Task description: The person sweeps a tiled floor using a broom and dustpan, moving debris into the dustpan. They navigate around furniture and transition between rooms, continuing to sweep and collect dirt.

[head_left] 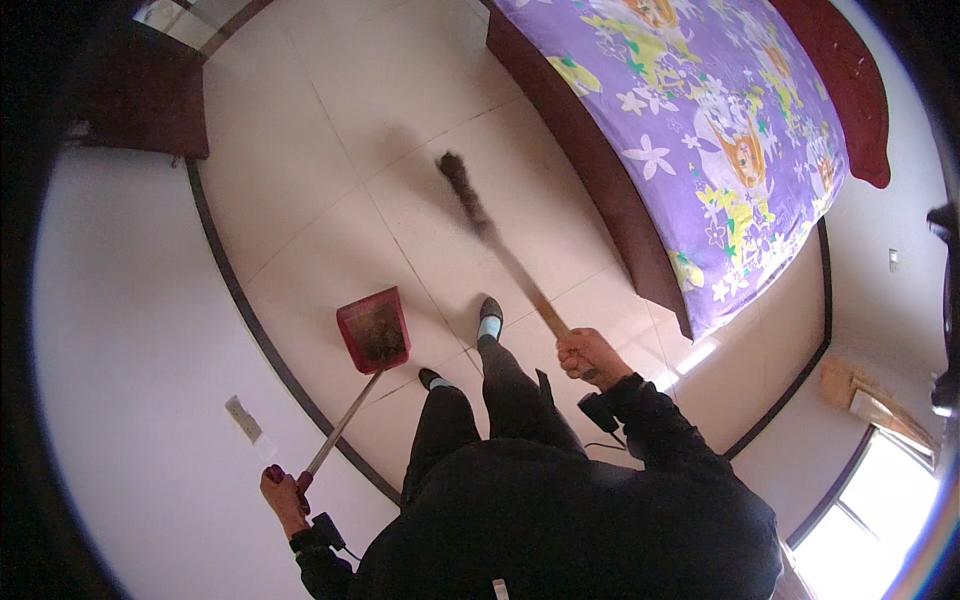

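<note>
Dustpan [349, 332], its handle [343, 428] gripped by the left hand [284, 496], seemingly holds some dirt [378, 330]; sweeping looks unfinished, the right hand [588, 357] clasping the broom [515, 266].

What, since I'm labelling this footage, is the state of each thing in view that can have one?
Dustpan, dark debris inside.
Broom, bristle end blurred.
Left hand, closed, gripping the dustpan by its handle end.
Right hand, closed, gripping the broom by its handle end.
Bedspread, spread over the bed.
Shoes, worn.
Window, bright; open or shut unclear.
</note>
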